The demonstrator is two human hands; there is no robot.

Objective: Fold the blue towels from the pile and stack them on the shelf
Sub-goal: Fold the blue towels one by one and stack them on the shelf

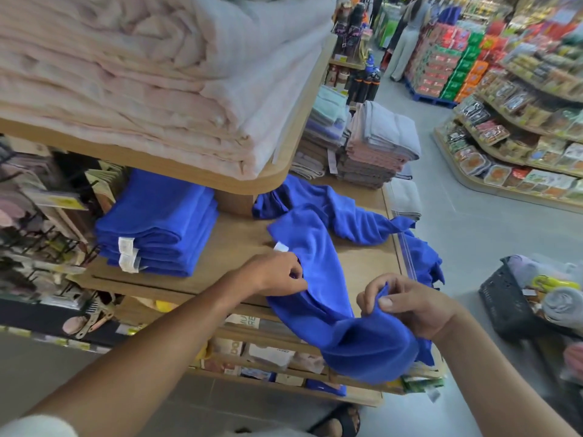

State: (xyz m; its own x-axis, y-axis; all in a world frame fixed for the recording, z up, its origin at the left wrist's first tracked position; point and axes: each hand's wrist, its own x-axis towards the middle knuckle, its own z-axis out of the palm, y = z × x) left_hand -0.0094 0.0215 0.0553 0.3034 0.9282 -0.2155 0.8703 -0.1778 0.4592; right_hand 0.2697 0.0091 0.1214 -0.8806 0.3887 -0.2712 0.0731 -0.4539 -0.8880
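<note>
Your left hand (pixel 275 275) pinched the blue towel (pixel 315 247) at its edge on the shelf (pixel 239 236); your right hand (pixel 410 305) pinched another fold.

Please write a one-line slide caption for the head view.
Left hand and right hand pinch a loose blue towel on the wooden shelf beside the folded stack.

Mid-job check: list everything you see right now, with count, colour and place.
Held towel: one, blue, draped over the shelf front.
Folded stack: one, blue, shelf left.
Loose pile: one, blue, shelf back right.
Shelf: one, wooden, middle tier.
Bedding: one pile, pale pink, tier above.
Grey-pink towels: one stack, behind the loose pile.
Basket: one, black, right.
Snack racks: several, multicoloured, far right.
Left hand: one, bare, pinching the held towel.
Right hand: one, bare, gripping its bunched end.
</note>
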